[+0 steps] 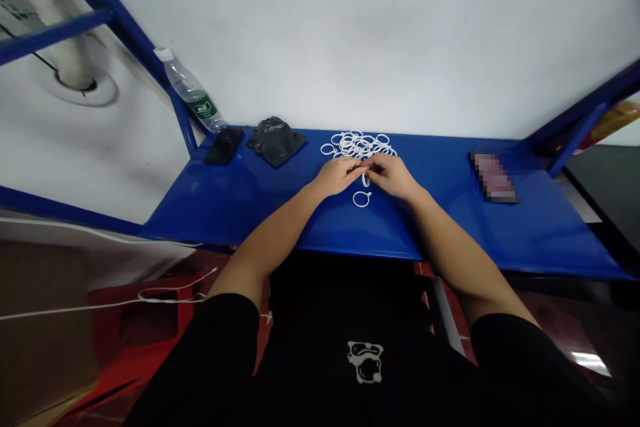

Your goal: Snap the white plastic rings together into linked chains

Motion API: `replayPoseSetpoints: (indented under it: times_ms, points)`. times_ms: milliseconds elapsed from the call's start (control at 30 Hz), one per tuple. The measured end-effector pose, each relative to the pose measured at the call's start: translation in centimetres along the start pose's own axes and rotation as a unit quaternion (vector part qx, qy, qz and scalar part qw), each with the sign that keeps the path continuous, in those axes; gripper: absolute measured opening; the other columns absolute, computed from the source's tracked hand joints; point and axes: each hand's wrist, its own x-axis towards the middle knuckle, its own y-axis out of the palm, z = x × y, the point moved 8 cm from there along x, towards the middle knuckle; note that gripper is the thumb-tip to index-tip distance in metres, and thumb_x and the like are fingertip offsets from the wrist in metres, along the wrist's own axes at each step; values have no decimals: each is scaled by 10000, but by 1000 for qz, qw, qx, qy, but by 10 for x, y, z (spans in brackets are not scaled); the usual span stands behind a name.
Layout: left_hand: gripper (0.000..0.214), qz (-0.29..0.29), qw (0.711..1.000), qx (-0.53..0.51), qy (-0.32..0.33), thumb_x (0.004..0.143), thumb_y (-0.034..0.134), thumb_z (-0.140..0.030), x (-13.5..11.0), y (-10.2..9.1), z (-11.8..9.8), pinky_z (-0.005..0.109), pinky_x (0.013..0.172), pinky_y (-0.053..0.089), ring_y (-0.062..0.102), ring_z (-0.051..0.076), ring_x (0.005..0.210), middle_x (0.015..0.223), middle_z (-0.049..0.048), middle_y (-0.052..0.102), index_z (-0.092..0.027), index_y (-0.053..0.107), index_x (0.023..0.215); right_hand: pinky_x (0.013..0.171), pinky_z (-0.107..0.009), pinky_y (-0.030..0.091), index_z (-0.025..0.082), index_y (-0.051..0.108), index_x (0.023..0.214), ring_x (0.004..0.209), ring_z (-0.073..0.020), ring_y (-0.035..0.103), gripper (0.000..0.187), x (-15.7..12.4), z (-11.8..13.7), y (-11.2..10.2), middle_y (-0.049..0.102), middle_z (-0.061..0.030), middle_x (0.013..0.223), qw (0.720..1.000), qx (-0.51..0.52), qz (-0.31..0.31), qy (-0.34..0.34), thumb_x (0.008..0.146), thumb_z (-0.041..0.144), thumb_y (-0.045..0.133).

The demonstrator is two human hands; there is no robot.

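Note:
My left hand (339, 175) and my right hand (389, 174) meet over the blue table, fingertips pinched together. Between them hangs a white plastic ring (365, 180), seen nearly edge-on, its upper part hidden by the fingers. Just behind the hands lies a pile of similar white rings (356, 144), thin loops that look like closed cable ties. One loose ring (362, 206) with a small tab rests flat on the table, on the near side of my hands.
On the blue table (310, 230), a black phone (224, 146) and a crumpled dark plastic bag (277, 141) lie left of the pile. A clear bottle (193, 93) leans at the back left. A pixelated phone-like object (495, 177) is on the right. A red stool (145, 320) stands below left.

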Motion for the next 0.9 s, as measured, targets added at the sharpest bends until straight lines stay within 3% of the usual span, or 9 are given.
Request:
replayPoseSetpoints:
  times_ms: [233, 367, 500, 800, 900]
  points:
    - [154, -92, 995, -30, 14, 1108, 773, -328, -1, -13, 1, 312, 837, 626, 798, 178, 857, 1006, 57, 884, -233, 894, 1118, 769, -390, 560, 249, 761, 1014, 782, -213, 677, 177, -2, -2, -11, 810, -67, 987, 996, -17, -92, 7, 1011, 425, 778]
    - [129, -129, 991, -8, 34, 1095, 801, -323, -3, -18, 0, 321, 873, 641, 820, 185, 900, 1032, 66, 893, -234, 894, 1098, 773, -383, 557, 253, 768, 949, 787, -212, 687, 224, -2, 5, -12, 805, -54, 922, 996, -13, -83, -10, 1054, 445, 718]
    - [146, -133, 990, 10, 46, 1108, 784, -329, -4, -19, -2, 317, 866, 641, 825, 185, 900, 1002, 66, 889, -231, 889, 1080, 782, -377, 568, 257, 805, 1009, 821, -216, 723, 238, -3, 9, -11, 835, -55, 955, 997, -5, -74, -18, 1073, 448, 679]
    - [167, -123, 990, 35, 54, 1131, 743, -308, -5, -16, -8, 297, 829, 609, 796, 171, 867, 930, 49, 852, -207, 839, 1038, 778, -383, 568, 243, 780, 920, 806, -228, 721, 259, -6, 10, -7, 813, -63, 886, 996, -41, -81, -11, 1060, 401, 630]
    - [162, -113, 990, 41, 74, 1132, 729, -293, -5, -17, -11, 302, 812, 597, 772, 167, 854, 952, 46, 841, -210, 823, 1031, 801, -390, 573, 241, 808, 965, 834, -237, 738, 270, -4, 9, -9, 830, -74, 933, 997, -51, -52, -15, 1065, 413, 627]
